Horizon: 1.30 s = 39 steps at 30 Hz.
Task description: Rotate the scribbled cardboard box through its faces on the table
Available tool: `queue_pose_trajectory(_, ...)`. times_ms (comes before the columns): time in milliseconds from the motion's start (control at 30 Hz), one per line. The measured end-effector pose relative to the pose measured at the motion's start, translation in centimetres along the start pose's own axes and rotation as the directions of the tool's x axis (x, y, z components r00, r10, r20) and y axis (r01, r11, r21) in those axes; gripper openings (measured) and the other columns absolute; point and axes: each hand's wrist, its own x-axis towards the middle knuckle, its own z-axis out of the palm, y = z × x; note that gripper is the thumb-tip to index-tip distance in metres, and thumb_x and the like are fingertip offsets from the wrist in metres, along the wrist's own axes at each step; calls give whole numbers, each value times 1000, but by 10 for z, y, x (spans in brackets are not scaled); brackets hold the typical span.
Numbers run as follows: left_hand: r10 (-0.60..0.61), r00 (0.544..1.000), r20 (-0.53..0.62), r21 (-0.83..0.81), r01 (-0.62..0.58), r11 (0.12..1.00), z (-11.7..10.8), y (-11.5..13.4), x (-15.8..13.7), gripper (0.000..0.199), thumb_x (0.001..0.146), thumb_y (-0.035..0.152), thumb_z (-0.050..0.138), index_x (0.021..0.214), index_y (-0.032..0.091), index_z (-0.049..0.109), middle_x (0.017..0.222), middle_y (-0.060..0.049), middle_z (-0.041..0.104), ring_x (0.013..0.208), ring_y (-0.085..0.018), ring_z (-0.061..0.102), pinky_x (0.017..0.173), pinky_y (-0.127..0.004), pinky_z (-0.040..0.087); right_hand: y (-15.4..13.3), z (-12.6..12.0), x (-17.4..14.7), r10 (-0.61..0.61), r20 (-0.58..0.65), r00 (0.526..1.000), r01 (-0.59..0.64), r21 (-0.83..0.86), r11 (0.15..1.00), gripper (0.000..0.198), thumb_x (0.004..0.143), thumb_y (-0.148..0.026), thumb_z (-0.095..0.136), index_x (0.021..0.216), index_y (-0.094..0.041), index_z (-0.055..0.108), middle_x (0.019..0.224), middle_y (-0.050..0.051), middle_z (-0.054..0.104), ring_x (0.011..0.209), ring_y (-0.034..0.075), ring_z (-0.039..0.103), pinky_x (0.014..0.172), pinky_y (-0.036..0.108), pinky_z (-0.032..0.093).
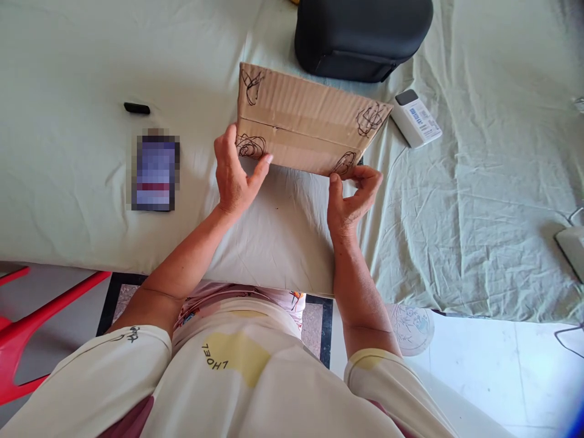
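Observation:
A brown piece of cardboard [305, 125] with black scribbles at its four corners and a crease across the middle is held tilted above the cloth. My left hand [237, 173] grips its near left corner, thumb on the near edge. At the near right corner, my right hand [351, 198] pinches the edge between thumb and fingers. Some fingertips of both hands are hidden behind the cardboard.
Pale green cloth [456, 231] covers the table. A black case [360, 39] stands beyond the cardboard, a white power bank-like block [417, 118] to its right. A blurred phone [155, 173] and small black object [137, 108] lie left. A red chair [41, 328] stands lower left.

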Motion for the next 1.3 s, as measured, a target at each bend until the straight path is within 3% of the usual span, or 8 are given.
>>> queue_pose_trajectory(133, 88, 996, -9, 8, -88, 996, 8, -3, -5, 101, 85, 82, 68, 162, 29, 31, 157, -17, 47, 159, -41, 37, 130, -59, 36, 5, 1, -2, 7, -54, 999, -5, 32, 999, 58, 100, -72, 53, 131, -23, 52, 123, 10, 56, 119, 29, 65, 103, 58, 56)
queue_pose_trajectory(300, 198, 979, -41, 25, -197, 980, 14, -15, -5, 118, 77, 86, 73, 168, 34, 19, 163, -16, 43, 159, -43, 36, 131, -61, 34, 3, 4, -4, -41, -182, 982, 46, 25, 999, 65, 90, -80, 63, 122, -24, 52, 111, 5, 53, 105, 24, 65, 98, 55, 59)
queue_pose_trajectory(533, 231, 972, -41, -14, -231, 973, 4, -3, -2, 120, 84, 81, 72, 172, 39, 3, 178, -11, 26, 167, -40, 23, 136, -59, 28, -18, 8, -10, -128, -184, 974, 156, 146, 977, 48, 96, -71, 61, 111, -26, 53, 97, 0, 47, 81, 17, 58, 83, 42, 54)
queue_pose_trajectory(667, 216, 976, -21, -61, -217, 974, -2, -2, 2, 118, 83, 78, 75, 172, 37, 10, 180, -11, 20, 170, -41, 9, 138, -62, 20, -30, 7, -14, -169, -90, 981, 186, 239, 953, 37, 98, -61, 65, 104, -26, 53, 93, -1, 48, 79, 15, 57, 81, 37, 51)
queue_pose_trajectory(833, 247, 969, 0, -17, -246, 969, 0, -5, -1, 126, 75, 82, 78, 172, 37, 12, 182, -13, 13, 171, -42, -3, 137, -65, 23, -38, 8, -15, -186, -49, 981, 192, 264, 945, 40, 96, -62, 67, 98, -26, 50, 86, -4, 48, 75, 13, 55, 74, 34, 49)
queue_pose_trajectory(1033, 225, 974, 18, 35, -225, 974, 9, -2, -9, 135, 66, 84, 84, 171, 34, 16, 179, -19, 12, 169, -49, 6, 133, -71, 21, -36, 12, -17, -115, -84, 990, 130, 209, 969, 46, 91, -62, 75, 100, -27, 47, 90, -4, 47, 75, 13, 54, 76, 36, 53)
queue_pose_trajectory(1300, 218, 974, 52, 93, -222, 970, 13, 3, -18, 94, 90, 80, 63, 164, 31, 35, 172, -17, 31, 166, -44, 21, 132, -65, 28, -14, 7, -12, 24, -145, 989, -14, 67, 998, 80, 76, -88, 71, 121, -27, 47, 114, 4, 49, 105, 24, 63, 95, 55, 59)
